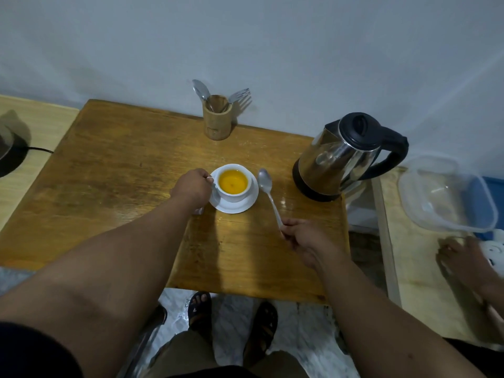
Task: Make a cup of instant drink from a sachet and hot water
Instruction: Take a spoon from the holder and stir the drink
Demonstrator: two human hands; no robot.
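— Far left: kettle base with cord, off the wooden table. Then left hand, fingers pinched on the handle of the white cup.

— Cup position?

— Mid-table on its saucer, full of orange drink. Just right: spoon, bowl clear of the saucer, handle end gripped in the closed right hand. Farther right: steel kettle.

— Risk?

— Probably a spill: full cup, hot liquid, brisk stirring or a nudged saucer.
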